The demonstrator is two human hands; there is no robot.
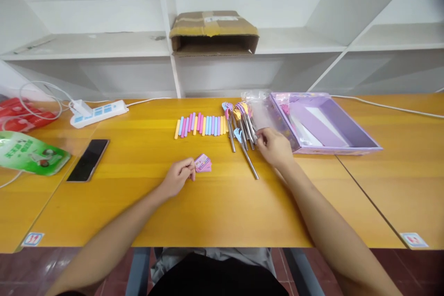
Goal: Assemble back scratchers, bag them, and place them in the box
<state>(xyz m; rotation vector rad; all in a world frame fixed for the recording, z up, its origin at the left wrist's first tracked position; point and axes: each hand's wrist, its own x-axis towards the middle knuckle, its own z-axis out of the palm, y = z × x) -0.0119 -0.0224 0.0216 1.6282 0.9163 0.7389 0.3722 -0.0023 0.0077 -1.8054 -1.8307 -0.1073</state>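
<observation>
My left hand is closed, its fingertips at the left edge of a small stack of purple-pink printed cards. To the right, my right hand is curled with thumb and forefinger together, at the metal handles of a bunch of back scratchers. Whatever those fingers pinch is too small to make out. The scratchers have hand-shaped heads in blue, pink, yellow and purple. One blue-headed back scratcher lies slanted toward me, apart from the bunch. Left of them lies a row of coloured sticks, pink, yellow, blue and purple.
An open purple box stands right of my right hand, with clear plastic wrap beside it. At left are a phone, a power strip and a green pouch. A cardboard box sits on the shelf.
</observation>
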